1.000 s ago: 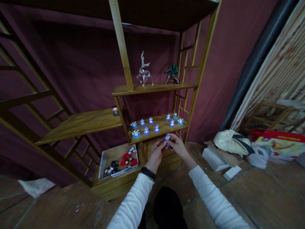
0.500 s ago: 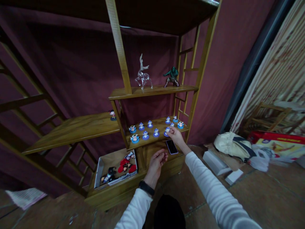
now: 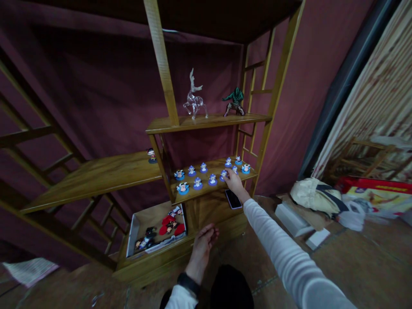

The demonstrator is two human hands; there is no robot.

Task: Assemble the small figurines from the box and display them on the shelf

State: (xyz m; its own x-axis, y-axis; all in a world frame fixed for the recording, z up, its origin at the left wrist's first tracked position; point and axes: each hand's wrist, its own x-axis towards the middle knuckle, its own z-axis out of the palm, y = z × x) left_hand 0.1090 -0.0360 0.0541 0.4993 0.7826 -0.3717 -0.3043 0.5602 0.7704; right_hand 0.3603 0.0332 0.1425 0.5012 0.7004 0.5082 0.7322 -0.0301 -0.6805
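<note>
My right hand (image 3: 234,182) reaches to the small wooden shelf (image 3: 188,198) and pinches a purple-based figurine (image 3: 222,174) in its front row; the fingers partly cover it. Several similar figurines stand on the shelf, among them a purple one (image 3: 213,179) just left of my fingers and a blue-based one (image 3: 246,168) at the right end. Another blue-based figurine (image 3: 183,188) is at the left front. My left hand (image 3: 205,241) hangs in front of the lower board, fingers loosely curled, with nothing visible in it. A dark band circles that wrist.
A phone (image 3: 233,199) lies on the lower board under my right hand. To the left, an open box (image 3: 131,234) holds several figurines. Above stand a clear deer-like figure (image 3: 195,103) and a green-hooded figure (image 3: 236,101). Bags and boxes lie on the floor at right.
My right hand has shifted slightly left along the front row, with the pinched figurine moving left too. The left hand has dropped lower and to the left.
</note>
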